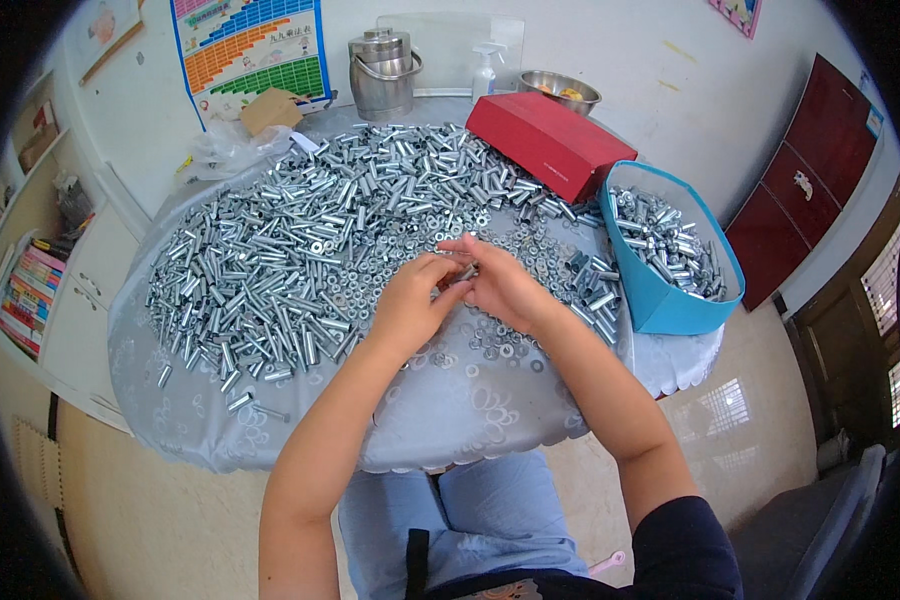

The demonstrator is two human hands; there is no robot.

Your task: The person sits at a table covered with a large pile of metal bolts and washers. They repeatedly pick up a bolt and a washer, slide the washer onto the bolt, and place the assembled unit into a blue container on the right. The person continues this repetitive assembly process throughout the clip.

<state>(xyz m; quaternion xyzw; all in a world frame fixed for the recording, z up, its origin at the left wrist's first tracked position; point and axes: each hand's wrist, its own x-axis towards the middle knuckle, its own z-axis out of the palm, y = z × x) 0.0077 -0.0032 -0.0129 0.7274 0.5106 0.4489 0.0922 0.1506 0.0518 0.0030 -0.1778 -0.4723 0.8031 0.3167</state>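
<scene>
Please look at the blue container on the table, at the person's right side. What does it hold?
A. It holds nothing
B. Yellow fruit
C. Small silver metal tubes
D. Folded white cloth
C. The blue container has short silver metal tubes piled inside, of the same look as the large heap of metal tubes spread over the table in front of the person.

home room: cabinet (810,180), bookshelf (30,285), clothed table (470,400).

Bright, even daylight; glints on the metal sleeves (300,250); sharp centre, fisheye bending and black vignette from 12 round to 12 o'clock.
</scene>
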